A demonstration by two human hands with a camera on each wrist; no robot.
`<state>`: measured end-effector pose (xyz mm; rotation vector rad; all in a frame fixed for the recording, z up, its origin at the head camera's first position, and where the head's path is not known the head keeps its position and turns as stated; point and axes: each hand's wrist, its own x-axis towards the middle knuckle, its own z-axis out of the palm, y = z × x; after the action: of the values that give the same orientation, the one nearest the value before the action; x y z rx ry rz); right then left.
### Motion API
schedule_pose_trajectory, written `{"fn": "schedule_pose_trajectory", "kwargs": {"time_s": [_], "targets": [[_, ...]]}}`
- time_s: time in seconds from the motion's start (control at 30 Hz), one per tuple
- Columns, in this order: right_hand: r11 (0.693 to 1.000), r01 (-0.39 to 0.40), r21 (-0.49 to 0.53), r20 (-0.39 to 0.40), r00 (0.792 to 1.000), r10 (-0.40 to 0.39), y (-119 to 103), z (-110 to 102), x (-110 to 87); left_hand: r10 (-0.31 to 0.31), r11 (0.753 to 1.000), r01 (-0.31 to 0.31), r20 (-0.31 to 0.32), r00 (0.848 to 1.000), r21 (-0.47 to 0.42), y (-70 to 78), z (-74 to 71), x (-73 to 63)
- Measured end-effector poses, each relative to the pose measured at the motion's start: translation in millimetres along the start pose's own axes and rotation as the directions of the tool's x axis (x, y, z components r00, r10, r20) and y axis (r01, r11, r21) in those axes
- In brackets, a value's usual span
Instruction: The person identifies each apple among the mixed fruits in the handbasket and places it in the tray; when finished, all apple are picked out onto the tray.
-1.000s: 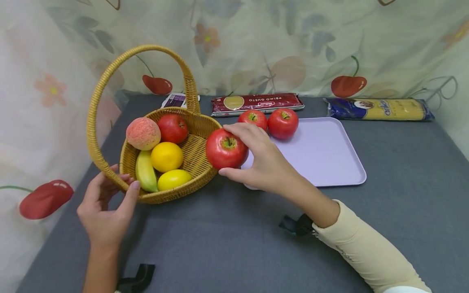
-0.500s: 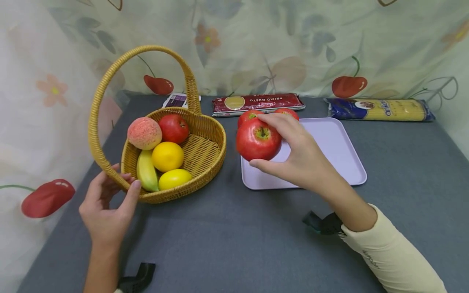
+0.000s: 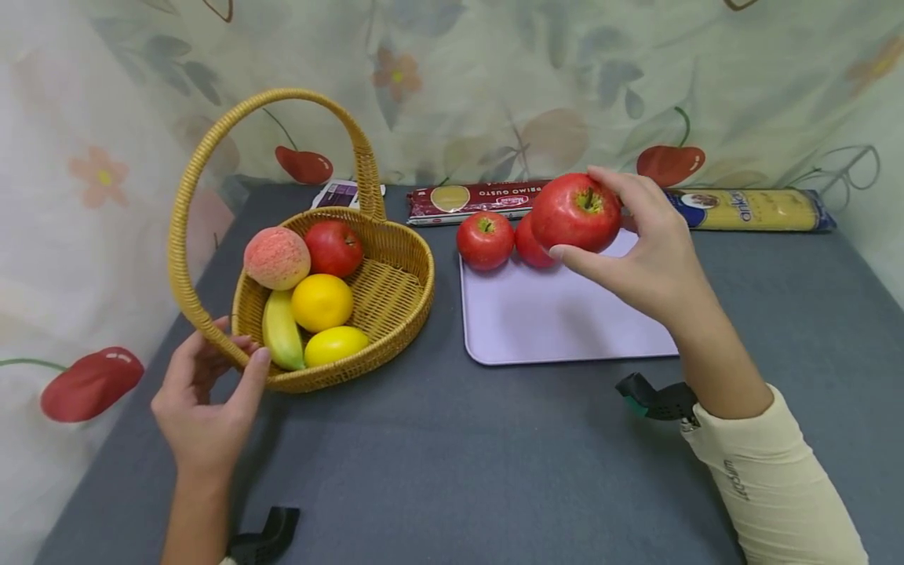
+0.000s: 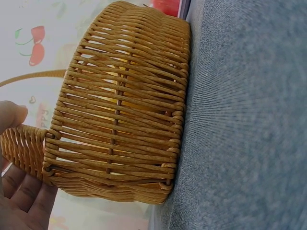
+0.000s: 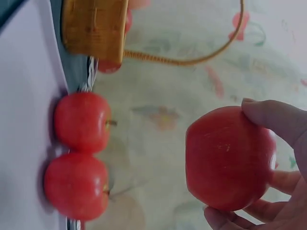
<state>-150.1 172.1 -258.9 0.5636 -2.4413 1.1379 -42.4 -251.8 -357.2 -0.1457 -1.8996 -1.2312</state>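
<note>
My right hand (image 3: 646, 251) grips a red apple (image 3: 575, 212) between thumb and fingers, held in the air above the back of a lilac tray (image 3: 551, 329). Two more red apples, a left one (image 3: 485, 240) and a partly hidden one (image 3: 531, 242), sit side by side on the tray's back left. With thumb and fingers, my left hand (image 3: 208, 400) holds the base of the handle of a wicker basket (image 3: 395, 353). Inside the basket lie a peach (image 3: 277, 258), a red apple (image 3: 333, 247), an orange-yellow round fruit (image 3: 322, 302), a lemon (image 3: 335, 346) and a banana (image 3: 282, 329).
Along the back edge lie a dark red pasta pack (image 3: 466, 200) and a blue-and-yellow pasta pack (image 3: 756, 210). A small white and purple packet (image 3: 339, 194) is behind the basket. A patterned curtain (image 3: 480, 94) hangs behind the grey table (image 3: 452, 463).
My right hand has carried the apple from the basket's right rim rightward and up, over the tray. The left hand stays on the basket handle, and the basket has not moved.
</note>
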Motion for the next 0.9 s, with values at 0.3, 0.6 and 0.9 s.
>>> {"fn": "schedule_pose_trajectory", "kwargs": {"time_s": [0.3, 0.6, 0.9], "targets": [[0.979, -0.189, -0.082, -0.027, 0.982, 0.187, 35.5, -9.2, 9.6, -0.008, 1.0, 0.008, -0.003, 1.0, -0.009, 0.8, 0.6, -0.2], [0.918, -0.392, -0.051, 0.016, 0.919, 0.393, 69.7, -9.5, 13.5, 0.006, 1.0, -0.006, 0.0, 1.0, -0.011, 4.1, 1.8, 1.3], [0.853, -0.51, -0.106, 0.079, 0.851, 0.519, 97.0, 0.5, 15.0, 0.0, 1.0, 0.0, 0.004, 1.0, -0.009, 2.4, -0.1, 0.5]]}}
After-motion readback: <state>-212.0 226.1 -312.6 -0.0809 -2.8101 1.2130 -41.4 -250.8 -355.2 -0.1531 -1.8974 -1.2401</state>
